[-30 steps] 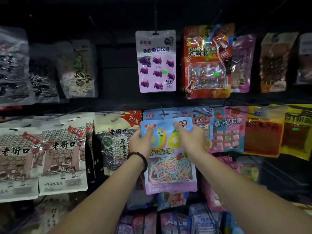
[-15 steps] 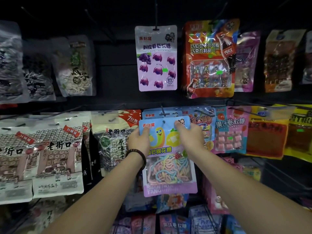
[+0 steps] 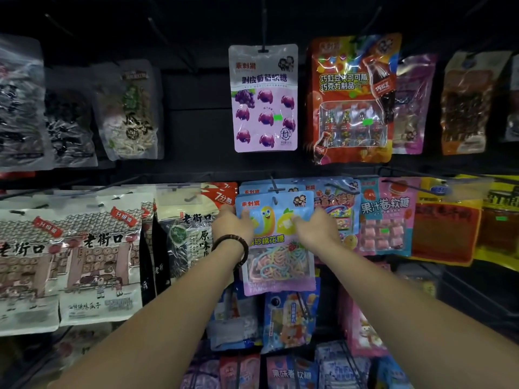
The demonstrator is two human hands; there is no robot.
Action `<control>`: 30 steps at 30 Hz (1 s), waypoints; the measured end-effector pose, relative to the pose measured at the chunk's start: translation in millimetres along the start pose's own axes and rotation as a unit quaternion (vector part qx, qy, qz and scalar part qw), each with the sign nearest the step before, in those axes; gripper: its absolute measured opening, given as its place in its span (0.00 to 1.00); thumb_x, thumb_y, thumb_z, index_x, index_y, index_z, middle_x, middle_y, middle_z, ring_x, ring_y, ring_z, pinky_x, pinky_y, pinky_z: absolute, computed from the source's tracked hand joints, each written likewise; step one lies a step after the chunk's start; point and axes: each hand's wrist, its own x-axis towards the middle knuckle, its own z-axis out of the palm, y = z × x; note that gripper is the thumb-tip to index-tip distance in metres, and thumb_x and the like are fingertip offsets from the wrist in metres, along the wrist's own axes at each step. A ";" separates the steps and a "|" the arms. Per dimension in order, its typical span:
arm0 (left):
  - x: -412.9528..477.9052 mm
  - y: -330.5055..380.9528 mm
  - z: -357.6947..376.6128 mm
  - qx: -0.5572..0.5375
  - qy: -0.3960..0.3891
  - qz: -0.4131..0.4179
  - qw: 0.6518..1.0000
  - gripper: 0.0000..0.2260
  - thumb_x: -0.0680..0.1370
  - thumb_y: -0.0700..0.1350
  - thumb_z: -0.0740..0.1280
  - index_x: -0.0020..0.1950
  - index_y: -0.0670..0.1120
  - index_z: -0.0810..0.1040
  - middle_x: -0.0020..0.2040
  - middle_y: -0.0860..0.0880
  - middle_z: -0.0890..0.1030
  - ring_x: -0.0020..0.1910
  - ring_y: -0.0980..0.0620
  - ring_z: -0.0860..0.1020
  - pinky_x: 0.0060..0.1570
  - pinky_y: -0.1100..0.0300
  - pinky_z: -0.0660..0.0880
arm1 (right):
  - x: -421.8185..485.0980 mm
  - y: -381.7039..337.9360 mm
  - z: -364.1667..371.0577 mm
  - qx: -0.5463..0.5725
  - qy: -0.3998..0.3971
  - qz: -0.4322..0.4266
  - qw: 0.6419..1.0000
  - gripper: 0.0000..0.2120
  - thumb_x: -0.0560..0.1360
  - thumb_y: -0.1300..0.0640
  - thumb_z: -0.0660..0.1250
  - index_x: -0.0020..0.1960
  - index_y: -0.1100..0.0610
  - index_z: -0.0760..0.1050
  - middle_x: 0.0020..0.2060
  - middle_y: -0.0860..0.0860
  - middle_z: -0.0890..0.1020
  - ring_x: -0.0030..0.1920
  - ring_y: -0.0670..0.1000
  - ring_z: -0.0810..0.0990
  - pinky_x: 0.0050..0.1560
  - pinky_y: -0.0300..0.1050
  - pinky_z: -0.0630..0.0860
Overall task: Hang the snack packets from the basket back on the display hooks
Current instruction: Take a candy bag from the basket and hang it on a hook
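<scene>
Both hands have slid lower on the glossy blue-and-pink rope-candy packet [image 3: 276, 240], left hand [image 3: 231, 226] and right hand [image 3: 317, 230] fingers grasping its sides at the black wire hook [image 3: 273, 185]; keep the hang hole level while pushing it farther back.

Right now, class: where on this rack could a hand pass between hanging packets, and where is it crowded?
Free: the dark back panel between the clear bean-sprout packet and the purple grape gummy packet. Crowded: the lower row, where both hands, left hand and right hand, hold the blue marshmallow-candy packet against overlapping neighbours.
</scene>
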 end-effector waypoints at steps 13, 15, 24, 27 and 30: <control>-190.5 -142.6 -48.8 0.006 -0.110 0.282 0.953 0.07 0.79 0.40 0.67 0.55 0.48 0.75 0.50 0.52 0.76 0.44 0.58 0.76 0.43 0.68 0.72 | -171.8 118.0 47.0 0.026 -0.024 -0.151 0.988 0.08 0.79 0.56 0.70 0.56 0.53 0.74 0.50 0.49 0.80 0.48 0.51 0.80 0.50 0.46 0.78; -234.7 -202.3 -51.4 0.050 -0.174 0.264 0.947 0.06 0.78 0.41 0.66 0.53 0.49 0.75 0.48 0.54 0.76 0.44 0.57 0.76 0.43 0.67 0.71 | -210.6 164.0 74.8 0.024 -0.093 -0.145 0.985 0.05 0.78 0.58 0.70 0.49 0.51 0.75 0.40 0.47 0.82 0.40 0.46 0.80 0.42 0.44 0.77; -356.1 -431.4 -55.1 0.215 -0.411 -0.034 0.885 0.09 0.76 0.47 0.70 0.55 0.54 0.78 0.54 0.52 0.80 0.42 0.54 0.77 0.53 0.57 0.77 | -377.5 371.9 214.3 0.000 -0.316 0.199 0.928 0.09 0.74 0.60 0.75 0.38 0.50 0.79 0.33 0.43 0.82 0.38 0.47 0.82 0.40 0.40 0.76; -378.4 -460.6 -54.2 0.208 -0.409 -0.075 0.886 0.11 0.75 0.40 0.72 0.49 0.56 0.76 0.50 0.53 0.81 0.39 0.57 0.76 0.51 0.62 0.75 | -414.4 421.8 242.9 0.007 -0.322 0.330 0.887 0.09 0.68 0.50 0.78 0.36 0.54 0.83 0.30 0.47 0.84 0.36 0.52 0.83 0.39 0.47 0.79; -390.1 -475.4 -47.0 0.220 -0.401 -0.115 0.882 0.06 0.76 0.41 0.70 0.47 0.53 0.77 0.47 0.51 0.84 0.47 0.49 0.81 0.52 0.58 0.77 | -431.7 452.4 265.7 -0.017 -0.311 0.406 0.859 0.13 0.73 0.48 0.76 0.40 0.57 0.83 0.37 0.53 0.86 0.39 0.56 0.85 0.37 0.47 0.77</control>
